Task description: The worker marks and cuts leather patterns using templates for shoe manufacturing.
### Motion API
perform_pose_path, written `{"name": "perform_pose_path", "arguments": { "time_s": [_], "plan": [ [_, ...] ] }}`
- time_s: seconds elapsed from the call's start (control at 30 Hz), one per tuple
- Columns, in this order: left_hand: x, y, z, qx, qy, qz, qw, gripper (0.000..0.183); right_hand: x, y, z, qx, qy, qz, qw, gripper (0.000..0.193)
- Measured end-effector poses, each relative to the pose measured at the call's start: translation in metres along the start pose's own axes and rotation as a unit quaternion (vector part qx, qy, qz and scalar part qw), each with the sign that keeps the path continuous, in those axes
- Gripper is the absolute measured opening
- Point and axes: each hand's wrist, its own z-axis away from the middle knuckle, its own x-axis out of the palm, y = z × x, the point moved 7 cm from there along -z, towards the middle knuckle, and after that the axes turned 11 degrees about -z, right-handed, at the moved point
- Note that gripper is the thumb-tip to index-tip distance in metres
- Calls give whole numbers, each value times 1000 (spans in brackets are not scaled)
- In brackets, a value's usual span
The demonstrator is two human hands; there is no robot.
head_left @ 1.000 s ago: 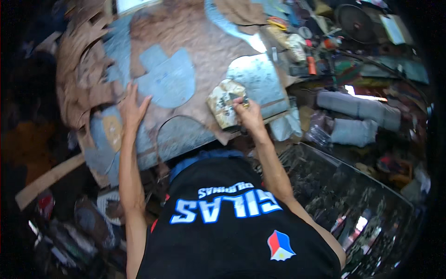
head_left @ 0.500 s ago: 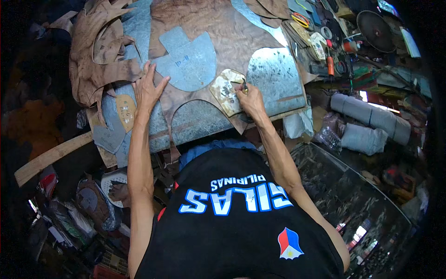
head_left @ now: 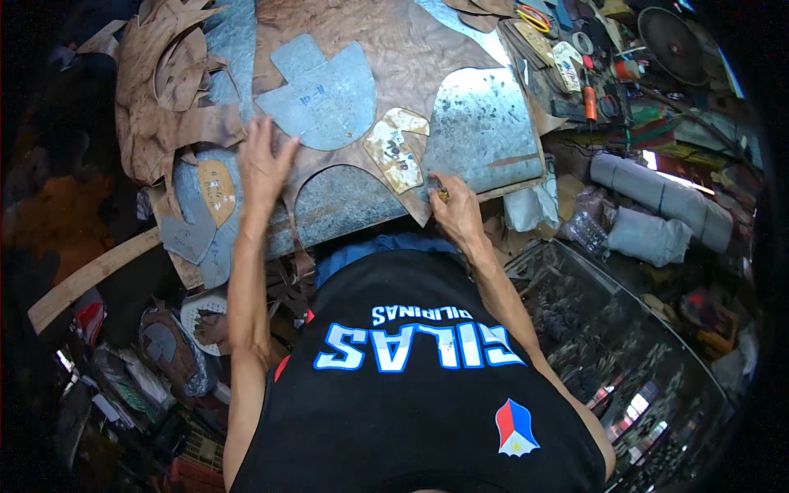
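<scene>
A brown leather hide (head_left: 308,29) with cut-out edges lies across the metal-topped table. On it rest a grey-blue template (head_left: 325,99) with a rounded end and, to its right, a smaller cream template (head_left: 396,149) with a notch. My left hand (head_left: 265,164), slightly blurred, has its fingers spread over the leather's edge, left of the grey-blue template. Beyond the cream template's near tip, at the table's front edge, my right hand (head_left: 459,212) is closed round a small tool (head_left: 444,195). Only a brass-coloured bit of that tool shows; its tip is hidden.
Bare sheet metal (head_left: 481,123) covers the table's right part. Leather offcuts (head_left: 177,82) and more templates (head_left: 215,193) lie at the left. Scissors (head_left: 532,18), an orange-handled tool (head_left: 589,103) and tape crowd the far right. Wrapped rolls (head_left: 662,197) are stacked beyond the right edge.
My right hand has drawn back toward me, off the cream template to the table's front edge, still holding the small tool. My left hand has shifted slightly and blurs.
</scene>
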Motion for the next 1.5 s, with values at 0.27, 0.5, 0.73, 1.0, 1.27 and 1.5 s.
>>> {"name": "perform_pose_path", "arguments": {
  "time_s": [0.27, 0.5, 0.73, 1.0, 1.27, 1.5],
  "plan": [
    [41, 99, 52, 162, -65, -39, 984, 57, 13, -7, -2, 1, -38, -9, 999, 36],
    [65, 98, 37, 173, -72, -45, 981, 64, 16, -1, -1, -26, -30, -3, 999, 37],
    [37, 116, 60, 196, -86, 21, 977, 76, 14, -2, -3, -14, -48, -39, 998, 40],
    [40, 126, 64, 187, -75, 20, 979, 77, 0, 22, -59, 26, -17, -65, 997, 45],
    [42, 128, 69, 149, -75, 16, 986, 79, -4, 16, -78, 72, -96, -63, 991, 50],
    [43, 128, 73, 125, -73, 11, 989, 83, -4, 10, -77, 77, -111, -62, 989, 49]
  ]
}}
